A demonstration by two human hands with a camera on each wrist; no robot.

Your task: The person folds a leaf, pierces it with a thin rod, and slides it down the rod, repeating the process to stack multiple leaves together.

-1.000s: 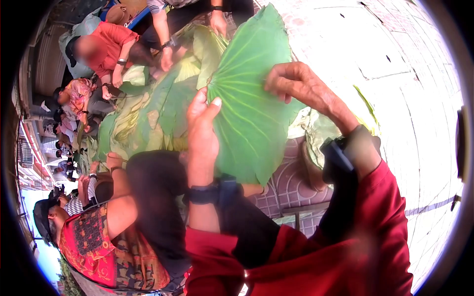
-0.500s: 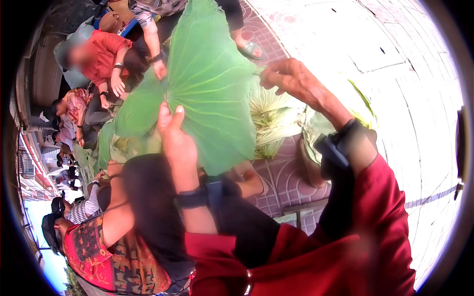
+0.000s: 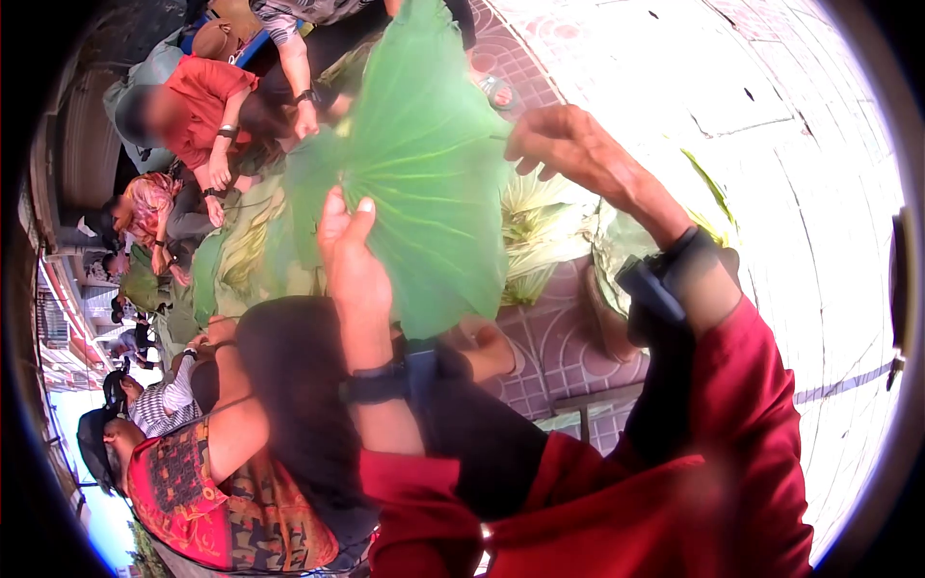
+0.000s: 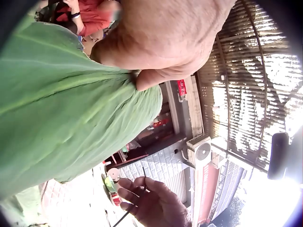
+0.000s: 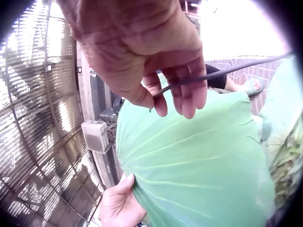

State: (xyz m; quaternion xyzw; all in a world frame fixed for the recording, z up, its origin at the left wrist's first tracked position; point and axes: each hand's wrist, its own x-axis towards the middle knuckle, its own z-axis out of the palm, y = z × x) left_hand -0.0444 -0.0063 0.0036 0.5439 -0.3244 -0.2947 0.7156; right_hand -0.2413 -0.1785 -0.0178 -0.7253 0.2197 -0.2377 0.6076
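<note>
My left hand (image 3: 356,270) holds a large green leaf (image 3: 424,173) near the point where its veins meet. Thumb and fingers pinch the leaf (image 4: 61,109) in the left wrist view. Beyond the leaf's right edge is my right hand (image 3: 588,164), fingers bent. In the right wrist view, my right hand (image 5: 147,56) pinches a thin dark strand (image 5: 222,73) between thumb and forefinger, above the leaf (image 5: 189,156). The strand also crosses the palm of my right hand (image 4: 158,203) in the left wrist view.
Pale folded leaves (image 3: 544,226) lie on the paving right of the held leaf. A leaf pile (image 3: 241,246) spreads to the left. Several people sit along that side, one in patterned red (image 3: 241,511) close at lower left. Someone's sandalled foot (image 3: 498,92) is beyond.
My left hand and the leaf have moved left from one second ago, then slightly back right. My right hand, earlier over the leaf, is now at its right edge.
</note>
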